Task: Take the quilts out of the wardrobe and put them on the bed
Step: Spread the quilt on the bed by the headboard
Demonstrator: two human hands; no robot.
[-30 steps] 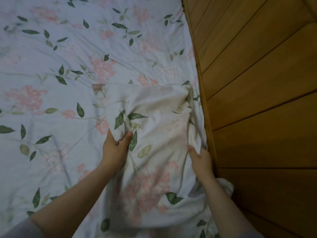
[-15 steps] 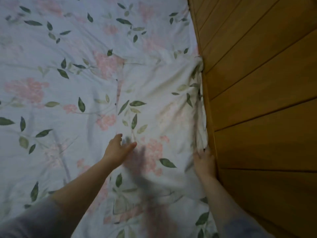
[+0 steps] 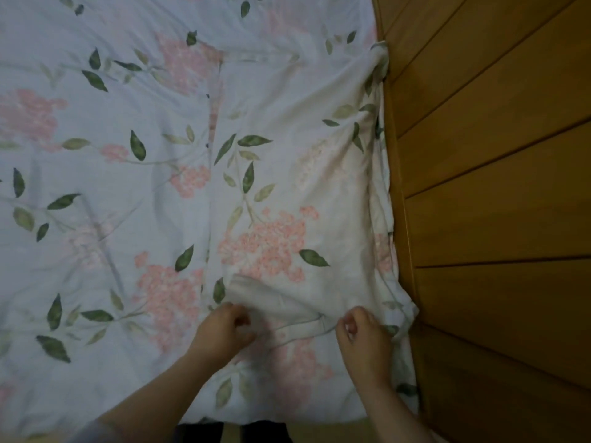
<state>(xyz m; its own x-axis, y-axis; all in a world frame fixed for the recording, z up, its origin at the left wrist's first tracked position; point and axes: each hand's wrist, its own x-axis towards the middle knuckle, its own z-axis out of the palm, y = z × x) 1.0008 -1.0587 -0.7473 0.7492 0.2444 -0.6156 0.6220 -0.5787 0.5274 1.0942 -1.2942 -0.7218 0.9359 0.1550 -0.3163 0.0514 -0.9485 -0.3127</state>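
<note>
- Your left hand point(image 3: 222, 330) is curling its fingers point(image 3: 238, 316) inward, thumb meeting fingertips, and appears to be pinching a fold of the floral quilt point(image 3: 287, 193) at about 6 o'clock in the view; the grip itself is blurred.
- Your right hand point(image 3: 363, 337) is closing its fingers point(image 3: 350, 327) into a loose fist at about 5 o'clock, pinching the quilt's seamed near edge.
- Between your two hands a pale turned-over flap point(image 3: 271, 302) of the quilt is showing its plain underside, with a thin seam line running from one hand to the other.
- Both forearms are entering from 6 o'clock; a grey sleeve point(image 3: 96, 430) is covering your left arm near the bottom edge.
- The quilt is lying spread on the bed, on top of the matching floral bedding point(image 3: 80, 155), which is extending toward 9 and 12 o'clock.
- The quilt's right edge is bunching against the wooden panel point(image 3: 495, 187), touching it from about 1 o'clock down to 4 o'clock.
- The wooden panel, made of slanted planks, is filling the view from 1 to 5 o'clock.
</note>
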